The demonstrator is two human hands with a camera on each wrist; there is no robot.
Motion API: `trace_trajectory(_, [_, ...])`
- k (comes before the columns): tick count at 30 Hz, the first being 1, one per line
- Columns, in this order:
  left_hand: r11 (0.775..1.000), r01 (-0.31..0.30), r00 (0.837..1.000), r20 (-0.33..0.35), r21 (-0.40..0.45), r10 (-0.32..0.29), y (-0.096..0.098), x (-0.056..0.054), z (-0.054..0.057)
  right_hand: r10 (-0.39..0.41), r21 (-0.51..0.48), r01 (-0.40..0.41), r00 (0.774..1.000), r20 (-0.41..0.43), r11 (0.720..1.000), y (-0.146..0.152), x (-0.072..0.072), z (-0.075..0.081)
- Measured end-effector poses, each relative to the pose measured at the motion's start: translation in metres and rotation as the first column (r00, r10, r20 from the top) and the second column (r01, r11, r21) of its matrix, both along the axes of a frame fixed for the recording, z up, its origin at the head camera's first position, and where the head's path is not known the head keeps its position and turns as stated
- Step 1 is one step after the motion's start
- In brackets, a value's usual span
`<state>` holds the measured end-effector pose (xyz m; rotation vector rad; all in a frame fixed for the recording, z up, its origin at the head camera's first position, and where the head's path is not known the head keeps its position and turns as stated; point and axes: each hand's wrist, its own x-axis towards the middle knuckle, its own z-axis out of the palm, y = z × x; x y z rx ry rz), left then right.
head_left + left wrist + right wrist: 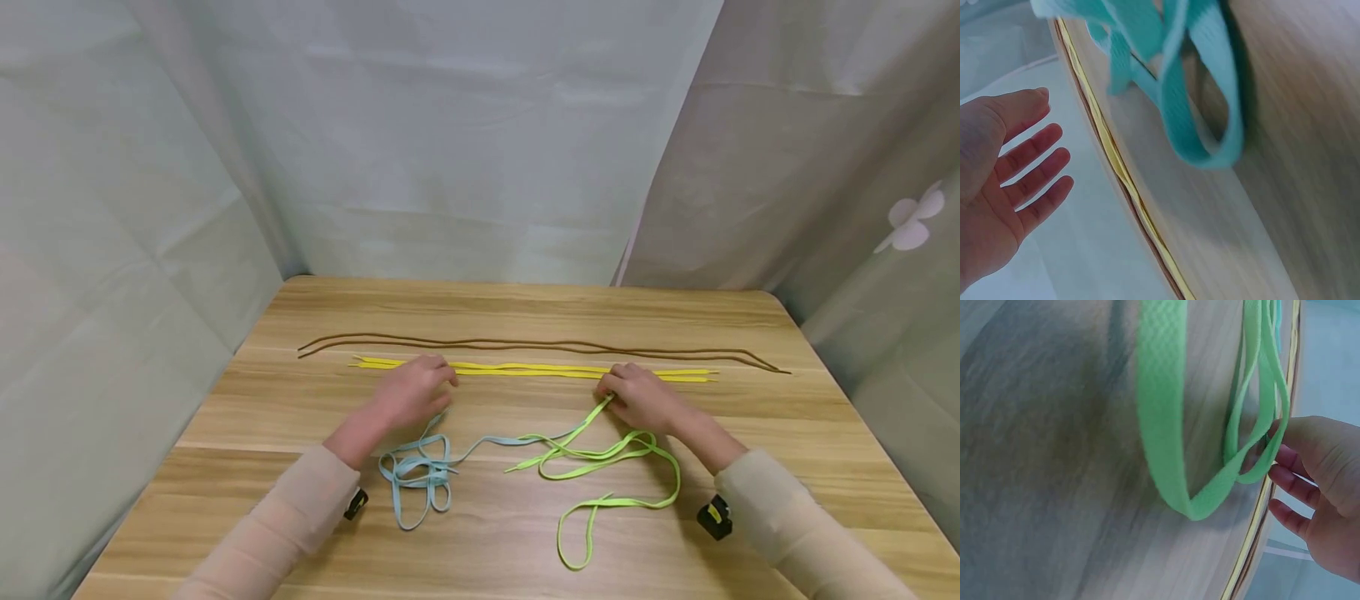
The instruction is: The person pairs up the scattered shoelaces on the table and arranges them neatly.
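Between thumb and fingers my right hand (637, 397) pinches a lime-green shoelace (637, 502); its slack lies in loose loops on the table. The right wrist view shows the lace's flat weave close up, with thumb and forefinger at one strand. Above the table, my left hand (412, 392) has its fingers spread and loosely bent, holding nothing, as the left wrist view confirms. Just below it lies a tangled light-blue shoelace (437, 477), one strand running right to meet the green one. Two yellow shoelaces (525, 375) stretch side by side behind both hands, partly hidden by them.
Farther back, two thin brown laces (487, 342) lie lengthwise across the wooden table (525, 312). Pale curtains (450, 167) hang behind the table and at both sides. Small black devices (715, 517) sit at the wrists.
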<state>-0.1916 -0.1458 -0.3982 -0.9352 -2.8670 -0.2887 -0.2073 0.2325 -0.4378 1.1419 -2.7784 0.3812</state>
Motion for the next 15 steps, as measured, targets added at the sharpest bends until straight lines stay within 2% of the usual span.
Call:
trace_trajectory(8, [0.998, 0.061, 0.998, 0.01, -0.003, -0.061, 0.02, 0.005, 0.002, -0.017, -0.004, 0.017, 0.998, -0.06, 1.0, 0.003, -0.001, -0.007])
trace_trajectory(15, [0.993, 0.116, 0.993, -0.014, -0.024, -0.116, 0.037, 0.004, 0.0, -0.005, -0.02, 0.003, 0.998, -0.061, 1.0, 0.003, -0.001, -0.004])
